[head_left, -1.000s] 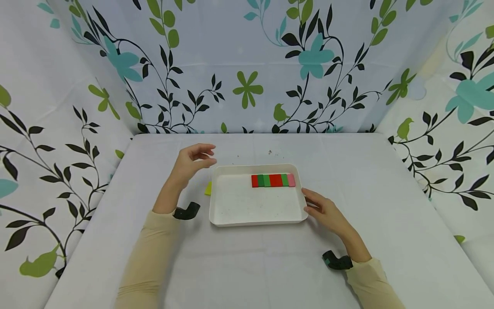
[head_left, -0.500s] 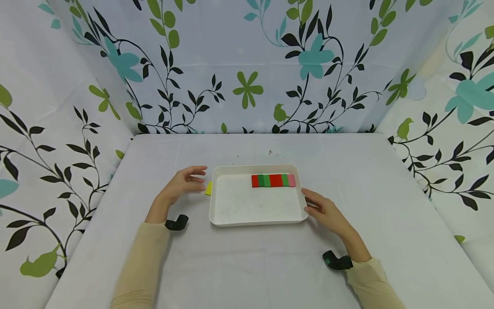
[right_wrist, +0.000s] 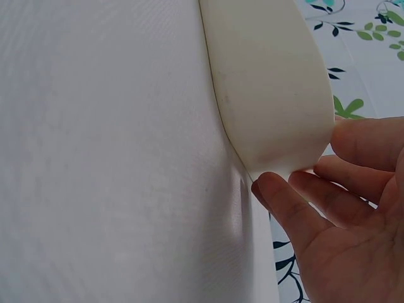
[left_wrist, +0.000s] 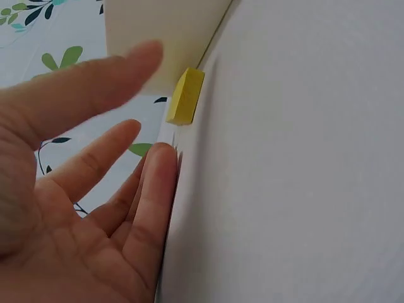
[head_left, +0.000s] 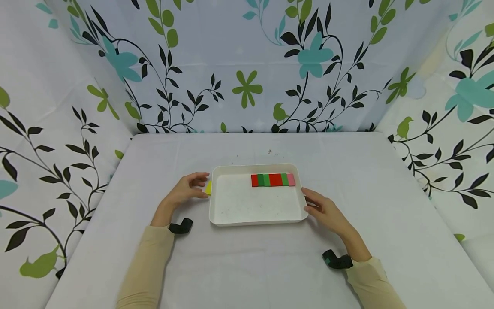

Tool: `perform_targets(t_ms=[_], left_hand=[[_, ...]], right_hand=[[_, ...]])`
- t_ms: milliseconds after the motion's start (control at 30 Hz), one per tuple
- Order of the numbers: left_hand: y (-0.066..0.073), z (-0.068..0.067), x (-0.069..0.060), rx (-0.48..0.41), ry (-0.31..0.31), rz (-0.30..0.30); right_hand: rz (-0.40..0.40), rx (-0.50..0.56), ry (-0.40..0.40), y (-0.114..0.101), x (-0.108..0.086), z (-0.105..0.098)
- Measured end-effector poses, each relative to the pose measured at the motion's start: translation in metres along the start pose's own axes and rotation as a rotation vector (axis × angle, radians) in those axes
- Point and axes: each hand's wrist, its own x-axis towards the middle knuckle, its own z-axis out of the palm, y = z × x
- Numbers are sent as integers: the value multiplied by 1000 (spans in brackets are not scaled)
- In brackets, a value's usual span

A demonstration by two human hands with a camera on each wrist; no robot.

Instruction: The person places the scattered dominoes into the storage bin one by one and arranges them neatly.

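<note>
A white tray (head_left: pixel 254 211) lies on the table, with a row of red, green and pink blocks (head_left: pixel 275 180) along its far right inside. Just outside its left wall sits a yellow block (left_wrist: pixel 186 98), partly hidden in the head view. My left hand (head_left: pixel 183 191) is beside this block, thumb and fingers spread apart; the left wrist view shows a gap between them and the block. With its fingertips my right hand (head_left: pixel 326 212) touches the tray's right wall near the corner; in the right wrist view the fingers (right_wrist: pixel 287 205) look nearly straight.
A white cloth (head_left: pixel 247 266) covers the table. Small dark crumbs (head_left: pixel 269 152) lie behind the tray. Patterned curtains (head_left: pixel 247 64) hang at the back and both sides.
My left hand has come down from above the tray's far left corner toward me, then moved slightly right to the yellow block. The right hand and the tray stay in place.
</note>
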Motion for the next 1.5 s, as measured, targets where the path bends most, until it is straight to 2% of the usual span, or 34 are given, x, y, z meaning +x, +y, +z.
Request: perform_targets(t_ms=[367, 633, 867, 1233, 1500], left_hand=[[4, 11, 1, 133, 48, 7], [6, 15, 2, 171, 73, -16], [4, 16, 3, 209, 93, -34], [1, 16, 0, 197, 142, -6], [-7, 11, 0, 99, 179, -14]], right_hand=[[-3, -8, 5, 3, -1, -1], [-19, -6, 15, 3, -2, -1], [11, 18, 12, 2, -2, -1], [31, 30, -5, 1, -1, -1], [20, 23, 0, 0, 0, -1]])
